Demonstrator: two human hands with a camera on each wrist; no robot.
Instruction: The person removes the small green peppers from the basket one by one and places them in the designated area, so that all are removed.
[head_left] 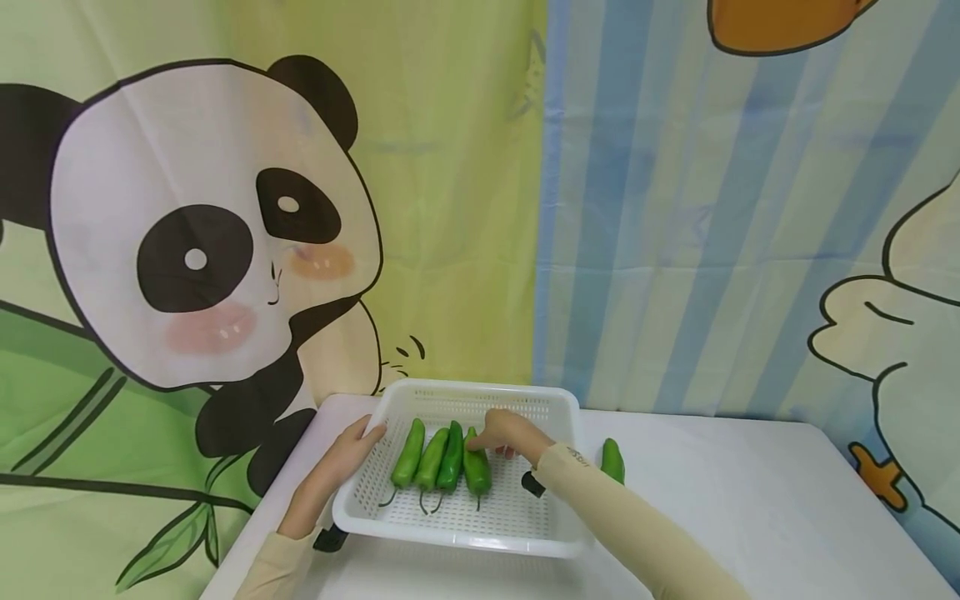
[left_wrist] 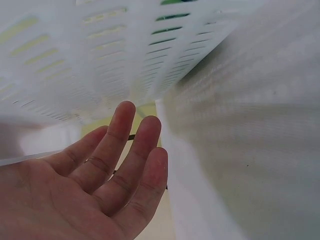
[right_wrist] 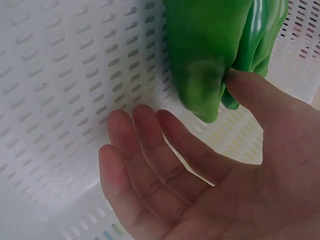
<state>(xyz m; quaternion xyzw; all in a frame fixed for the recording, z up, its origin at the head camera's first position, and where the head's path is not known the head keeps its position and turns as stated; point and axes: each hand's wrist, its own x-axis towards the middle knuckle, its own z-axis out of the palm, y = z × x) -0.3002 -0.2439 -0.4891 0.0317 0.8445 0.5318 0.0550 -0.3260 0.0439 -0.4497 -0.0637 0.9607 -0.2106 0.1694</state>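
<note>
Several long green peppers (head_left: 452, 458) lie side by side in a white perforated plastic basket (head_left: 457, 540), stems toward the near side. My left hand (head_left: 352, 450) holds the basket's left rim with the thumb over it; the left wrist view shows its other fingers (left_wrist: 147, 132) loosely extended below, along the outer wall. Inside the basket, my right hand (head_left: 510, 433) is at the far end of the rightmost pepper (head_left: 477, 471). In the right wrist view its thumb (right_wrist: 245, 85) touches that green pepper (right_wrist: 205, 55), while the other fingers spread apart from it, relaxed.
One more green pepper (head_left: 612, 460) lies on the white table (head_left: 712, 483) to the right of the basket, partly hidden by the right sleeve (head_left: 615, 517). Behind the table hangs a curtain (head_left: 465, 208) with a panda print.
</note>
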